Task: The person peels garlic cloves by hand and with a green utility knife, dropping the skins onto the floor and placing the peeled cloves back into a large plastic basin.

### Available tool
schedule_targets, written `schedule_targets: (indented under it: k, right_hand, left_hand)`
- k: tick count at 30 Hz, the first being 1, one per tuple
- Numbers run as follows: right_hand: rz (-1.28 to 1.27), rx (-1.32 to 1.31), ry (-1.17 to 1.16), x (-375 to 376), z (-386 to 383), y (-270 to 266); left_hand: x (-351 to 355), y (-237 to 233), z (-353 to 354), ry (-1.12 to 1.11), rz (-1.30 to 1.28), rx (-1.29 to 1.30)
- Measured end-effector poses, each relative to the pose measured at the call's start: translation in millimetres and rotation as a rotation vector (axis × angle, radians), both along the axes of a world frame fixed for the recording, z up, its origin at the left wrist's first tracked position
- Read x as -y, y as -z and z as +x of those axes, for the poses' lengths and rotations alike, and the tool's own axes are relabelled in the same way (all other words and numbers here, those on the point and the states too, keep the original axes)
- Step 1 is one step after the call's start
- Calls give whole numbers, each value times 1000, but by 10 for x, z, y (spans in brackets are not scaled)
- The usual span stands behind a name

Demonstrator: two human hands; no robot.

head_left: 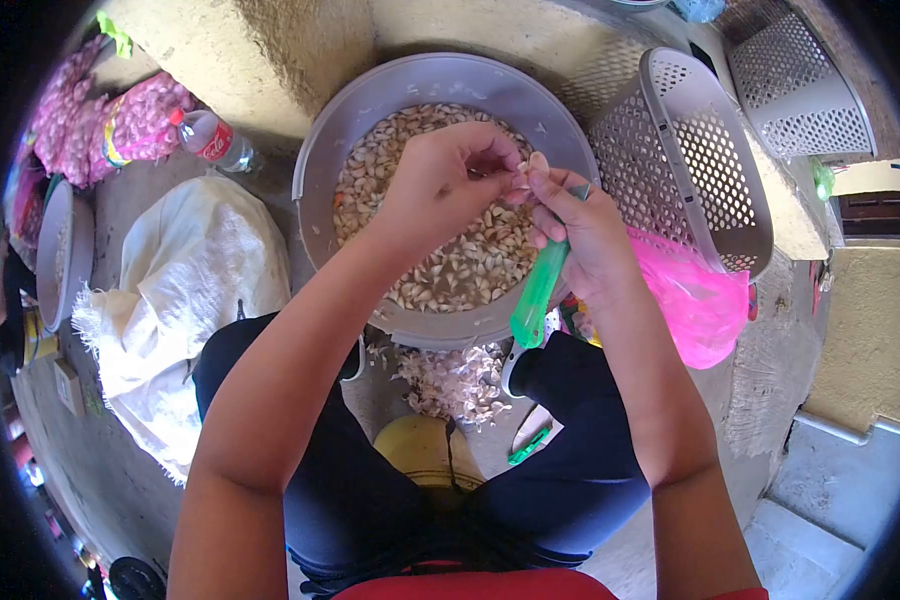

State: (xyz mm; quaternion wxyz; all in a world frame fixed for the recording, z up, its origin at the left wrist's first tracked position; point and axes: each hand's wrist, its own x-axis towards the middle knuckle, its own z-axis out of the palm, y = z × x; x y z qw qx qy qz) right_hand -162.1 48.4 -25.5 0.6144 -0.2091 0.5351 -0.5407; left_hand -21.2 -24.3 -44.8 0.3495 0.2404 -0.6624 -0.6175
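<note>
Above a large grey basin (315, 215), my hands meet at a small garlic clove (538, 162). My left hand (448, 180) is closed, its fingertips pinching at the clove. My right hand (585, 225) holds a knife by its green handle (540, 295), which points down toward me; most of the blade is hidden by the fingers. The thumb and forefinger of that hand also steady the clove. In the basin, many garlic cloves (460, 265) lie in water. Loose garlic skins (455, 385) are heaped on the floor between my feet.
A grey perforated basket (710, 165) and a pink plastic bag (685, 300) are right of the basin. To the left are a white woven sack (195, 260), a cola bottle (215, 140) and net bags of garlic (145, 115). A yellow bucket (425, 445) stands between my legs.
</note>
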Motion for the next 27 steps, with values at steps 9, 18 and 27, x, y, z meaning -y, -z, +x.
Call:
schedule_targets:
  k: [9,18,27]
  right_hand:
    - [7,28,1,-18,5,102]
    - [-52,2,18,16,66,-8]
    - [-103,-138,31,5,-14,-3]
  left_hand:
    - [-43,-44,4,-56,-356,156]
    - [-8,-30,10,-13,137,-45]
    - [60,-102,59,82,522,56]
